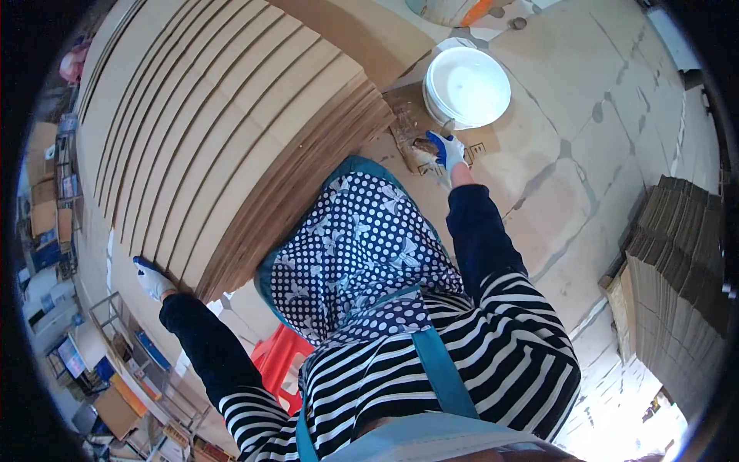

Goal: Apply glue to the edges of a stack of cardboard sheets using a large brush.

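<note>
Now, left hand (152,279) on cardboard stack (223,138), right hand (446,150) w/ brush (422,144) by bucket (467,86)

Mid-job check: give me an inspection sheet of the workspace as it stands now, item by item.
Surface: pale concrete floor with dark cracks and stains.
Job's things: tall fanned stack of flat cardboard sheets; a white bucket; a brush over a smeared cardboard piece.
Clutter: red stool under the apron; second cardboard stack at the right.
Grippers: left hand, gloved, rests at the stack's lower edge; right hand, gloved, grips the brush beside the bucket.
Cables: nothing seen.
Surroundings: metal shelves with boxes at the lower left; details too small to tell.
</note>
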`<action>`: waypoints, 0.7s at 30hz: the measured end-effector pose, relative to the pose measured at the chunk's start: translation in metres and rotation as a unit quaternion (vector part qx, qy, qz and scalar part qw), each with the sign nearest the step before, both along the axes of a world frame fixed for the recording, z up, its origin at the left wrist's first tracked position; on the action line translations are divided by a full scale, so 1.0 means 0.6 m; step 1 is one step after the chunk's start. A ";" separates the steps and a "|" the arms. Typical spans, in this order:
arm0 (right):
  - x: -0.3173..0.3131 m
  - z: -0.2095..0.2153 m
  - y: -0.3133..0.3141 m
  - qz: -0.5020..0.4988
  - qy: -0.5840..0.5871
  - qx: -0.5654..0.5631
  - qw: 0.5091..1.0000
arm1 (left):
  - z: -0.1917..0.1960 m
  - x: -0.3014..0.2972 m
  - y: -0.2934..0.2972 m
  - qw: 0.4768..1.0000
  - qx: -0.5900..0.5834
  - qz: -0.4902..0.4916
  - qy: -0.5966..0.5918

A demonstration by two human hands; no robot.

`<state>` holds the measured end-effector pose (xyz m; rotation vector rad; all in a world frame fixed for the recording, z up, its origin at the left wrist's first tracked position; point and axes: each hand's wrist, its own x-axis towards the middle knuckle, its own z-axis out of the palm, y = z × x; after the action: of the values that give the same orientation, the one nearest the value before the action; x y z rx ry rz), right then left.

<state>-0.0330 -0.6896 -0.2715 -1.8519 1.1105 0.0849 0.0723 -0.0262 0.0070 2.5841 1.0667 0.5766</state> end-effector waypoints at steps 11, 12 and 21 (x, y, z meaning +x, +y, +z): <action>-0.073 0.170 0.032 0.028 -0.332 0.009 0.943 | -0.002 -0.002 0.023 0.998 -0.021 -0.034 -0.044; -0.065 0.246 0.014 0.003 -0.356 0.003 0.934 | -0.005 -0.001 0.024 0.997 -0.029 -0.041 -0.050; 0.133 0.126 -0.204 -0.150 -0.252 0.048 0.955 | 0.001 0.002 -0.013 0.997 -0.051 -0.039 -0.051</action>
<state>0.0466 -0.8120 -0.1960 -1.4797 0.9852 -0.4770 0.0735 -0.0339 0.0078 2.4677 0.9344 0.6107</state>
